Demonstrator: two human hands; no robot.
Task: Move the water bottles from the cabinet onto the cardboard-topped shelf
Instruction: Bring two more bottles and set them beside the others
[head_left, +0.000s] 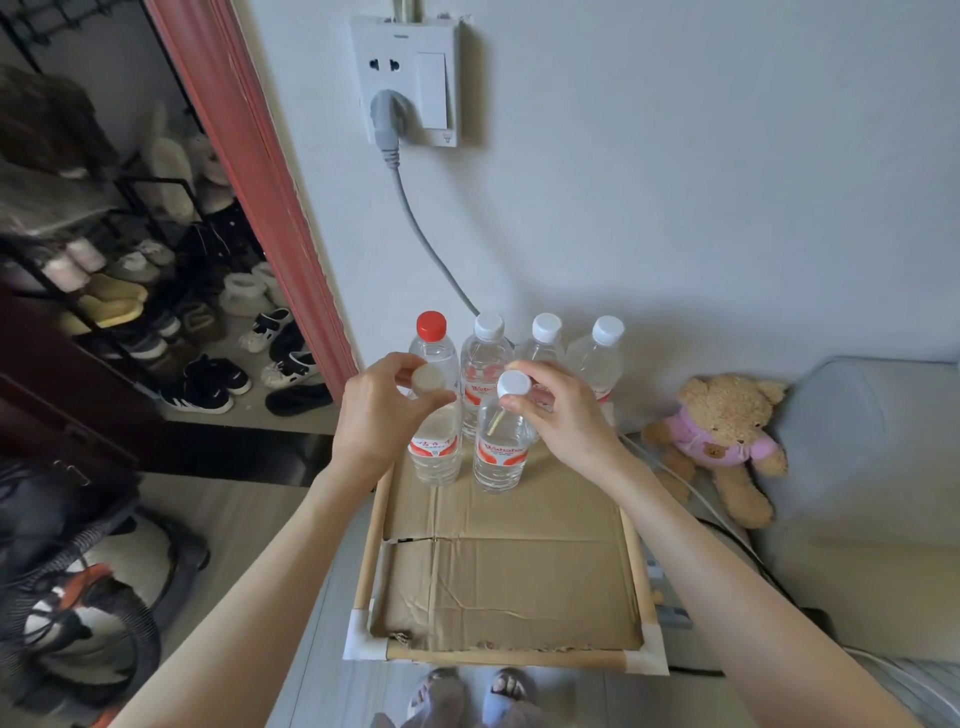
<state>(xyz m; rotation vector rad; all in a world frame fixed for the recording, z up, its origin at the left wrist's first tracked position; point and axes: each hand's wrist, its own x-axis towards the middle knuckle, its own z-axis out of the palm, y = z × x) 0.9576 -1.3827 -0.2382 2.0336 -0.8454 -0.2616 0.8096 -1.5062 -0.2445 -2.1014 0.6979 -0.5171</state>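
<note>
A row of clear water bottles stands at the back of the cardboard-topped shelf (509, 582) against the wall: one with a red cap (432, 338) and three with white caps (488, 343). In front of them stand two more. My left hand (384, 410) grips the neck of the front left bottle (435, 447), just under its pale cap. My right hand (561, 410) pinches the front right bottle (501, 452) just below its white cap. Both front bottles rest upright on the cardboard.
A wall socket (405, 88) with a grey cable (426, 239) hangs above the bottles. A teddy bear (727, 441) sits to the right by a grey sofa (872, 467). A shoe rack (130, 291) and a vacuum cleaner (78, 613) are at the left. My slippered feet (467, 696) stand before the shelf.
</note>
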